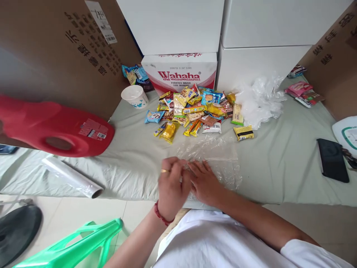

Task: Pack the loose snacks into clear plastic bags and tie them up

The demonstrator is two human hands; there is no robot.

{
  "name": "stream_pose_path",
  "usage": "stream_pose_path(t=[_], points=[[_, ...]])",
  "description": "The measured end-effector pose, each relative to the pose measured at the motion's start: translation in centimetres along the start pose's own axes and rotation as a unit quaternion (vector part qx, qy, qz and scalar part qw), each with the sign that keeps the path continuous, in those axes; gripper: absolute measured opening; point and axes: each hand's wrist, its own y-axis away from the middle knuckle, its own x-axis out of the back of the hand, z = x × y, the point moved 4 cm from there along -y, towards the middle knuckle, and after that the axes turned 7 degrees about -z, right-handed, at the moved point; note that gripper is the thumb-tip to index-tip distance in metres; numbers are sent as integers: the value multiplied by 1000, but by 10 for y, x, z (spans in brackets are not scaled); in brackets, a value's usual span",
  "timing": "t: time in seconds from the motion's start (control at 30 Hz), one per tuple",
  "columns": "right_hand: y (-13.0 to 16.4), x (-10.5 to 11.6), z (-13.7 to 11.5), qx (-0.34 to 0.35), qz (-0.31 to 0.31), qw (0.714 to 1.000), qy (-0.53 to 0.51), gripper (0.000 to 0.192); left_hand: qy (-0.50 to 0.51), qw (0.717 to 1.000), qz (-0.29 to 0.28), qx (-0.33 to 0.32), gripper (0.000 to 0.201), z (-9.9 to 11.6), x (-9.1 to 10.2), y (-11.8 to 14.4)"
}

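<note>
A clear plastic bag (223, 160) lies flat near the front edge of the cloth-covered surface. My right hand (206, 182) rests on it, palm down with fingers stretched out. Right beside it, over the bag's left part, my left hand (173, 186) is closed, with a ring and a red bracelet on it. Its fingertips are turned away, so what they pinch is hidden. Just beyond the bag is a pile of wrapped snacks (195, 109) in yellow, blue and brown packets. One yellow packet (243, 133) sits apart at the pile's right.
Crumpled clear bags (259, 102) lie right of the pile, a paper cup (135, 96) left. A Wahaha carton (181, 74) stands behind. Leftward are a red jug (55, 128) and a plastic film roll (74, 176); a phone (333, 160) lies right. A green stool (75, 245) stands below.
</note>
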Motion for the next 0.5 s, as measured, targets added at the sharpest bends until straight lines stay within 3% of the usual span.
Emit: stream_pose_path(t=[0.1, 0.2, 0.3, 0.43, 0.5], points=[[0, -5, 1, -12, -6, 1000, -18, 55, 51, 991, -82, -93, 29, 9, -34, -11], [14, -1, 7, -12, -19, 998, -57, 56, -44, 987, -154, -23, 41, -26, -68, -28], [43, 11, 25, -21, -10, 987, -157, 48, -123, 975, -187, -6, 51, -62, -82, -33], [65, 54, 71, -69, -30, 936, -344, 34, -171, 967, -186, -32, 54, -77, -81, -25], [51, 92, 109, -163, 13, 934, -318, 34, -172, 967, -185, -34, 54, -76, -80, -23]])
